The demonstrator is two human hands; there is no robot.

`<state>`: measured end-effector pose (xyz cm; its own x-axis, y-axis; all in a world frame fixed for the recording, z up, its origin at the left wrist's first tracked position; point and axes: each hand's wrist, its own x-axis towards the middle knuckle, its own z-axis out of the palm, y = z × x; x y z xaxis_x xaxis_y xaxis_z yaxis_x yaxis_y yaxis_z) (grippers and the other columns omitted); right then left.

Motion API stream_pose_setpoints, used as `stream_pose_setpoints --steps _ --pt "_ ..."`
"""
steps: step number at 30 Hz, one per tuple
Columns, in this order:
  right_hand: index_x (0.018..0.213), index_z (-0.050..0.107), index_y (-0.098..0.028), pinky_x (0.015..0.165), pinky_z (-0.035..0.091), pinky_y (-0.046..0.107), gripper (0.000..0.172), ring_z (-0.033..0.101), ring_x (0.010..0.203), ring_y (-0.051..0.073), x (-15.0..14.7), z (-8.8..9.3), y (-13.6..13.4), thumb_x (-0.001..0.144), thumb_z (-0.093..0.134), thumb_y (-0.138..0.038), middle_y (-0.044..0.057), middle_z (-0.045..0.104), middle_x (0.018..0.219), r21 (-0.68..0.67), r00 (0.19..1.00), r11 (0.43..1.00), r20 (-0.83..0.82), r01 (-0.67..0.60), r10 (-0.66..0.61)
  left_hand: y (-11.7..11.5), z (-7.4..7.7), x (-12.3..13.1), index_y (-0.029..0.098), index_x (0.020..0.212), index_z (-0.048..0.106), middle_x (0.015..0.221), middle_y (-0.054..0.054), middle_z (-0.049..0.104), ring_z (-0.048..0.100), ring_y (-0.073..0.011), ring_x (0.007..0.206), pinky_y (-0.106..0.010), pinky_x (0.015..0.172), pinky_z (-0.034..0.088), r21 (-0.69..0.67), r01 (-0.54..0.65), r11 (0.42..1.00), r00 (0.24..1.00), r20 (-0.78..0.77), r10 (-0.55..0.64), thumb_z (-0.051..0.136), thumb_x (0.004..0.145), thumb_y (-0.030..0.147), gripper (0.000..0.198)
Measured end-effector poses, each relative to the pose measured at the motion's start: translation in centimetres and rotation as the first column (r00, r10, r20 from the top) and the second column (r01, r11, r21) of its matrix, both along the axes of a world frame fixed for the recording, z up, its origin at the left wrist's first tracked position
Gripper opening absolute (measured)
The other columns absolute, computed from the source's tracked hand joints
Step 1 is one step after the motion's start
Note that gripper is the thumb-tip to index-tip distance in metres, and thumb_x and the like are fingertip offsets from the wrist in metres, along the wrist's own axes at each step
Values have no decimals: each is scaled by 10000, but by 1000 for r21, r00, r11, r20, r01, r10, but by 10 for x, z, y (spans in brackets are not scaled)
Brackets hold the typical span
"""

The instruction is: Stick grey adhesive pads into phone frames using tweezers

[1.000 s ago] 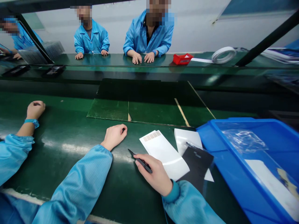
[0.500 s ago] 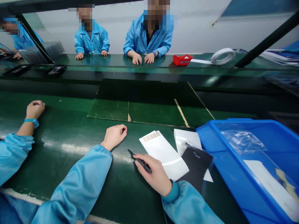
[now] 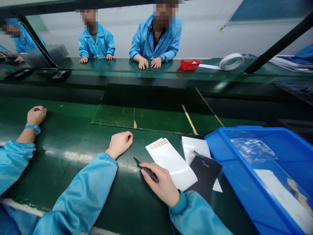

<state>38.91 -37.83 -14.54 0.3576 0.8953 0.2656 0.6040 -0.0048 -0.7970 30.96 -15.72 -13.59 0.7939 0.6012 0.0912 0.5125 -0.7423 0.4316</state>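
Observation:
My right hand (image 3: 162, 182) is closed around slim black tweezers (image 3: 150, 174), whose pointed end faces left and away from me, close over the green table. Resting on the table to the left of them is my left hand (image 3: 119, 144), its fingers curled in with nothing showing between them. Just beyond my right hand lies a white sheet (image 3: 168, 158) with a row of small beige rectangles near its far end. A black sheet (image 3: 206, 171) is at its right, partly over another white sheet (image 3: 193, 148) with a curled edge.
At the right stands a blue bin (image 3: 241, 182) containing clear plastic film (image 3: 253, 149) and white material. A green board (image 3: 156, 112) lies ahead. A neighbour's hand (image 3: 36, 115) rests at the left. Across the bench are several people, a red box (image 3: 190, 65) and a white tape roll (image 3: 231, 62).
Both of my hands and the tweezers stay practically where they were. The view has shifted very slightly; the sheets and bin lie as before.

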Motion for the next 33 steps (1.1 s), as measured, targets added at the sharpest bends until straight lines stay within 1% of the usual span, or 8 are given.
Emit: stream_pose_setpoints --steps 23,33 --pt "1113 664 -244 838 575 324 199 707 938 204 0 -2 -1 940 571 -212 52 735 1034 0 1000 1000 -6 -7 7 0 1 0 273 930 701 698 43 650 590 -132 660 -256 585 313 7 2 1000 1000 -15 -1 535 915 304 170" --pt "1099 670 -239 827 580 313 189 715 922 202 0 1 0 937 573 -226 48 740 1021 -2 1000 1000 -5 0 0 0 2 0 271 932 701 708 39 657 595 -133 667 -256 590 315 5 -2 1000 1000 -19 2 537 913 301 168"
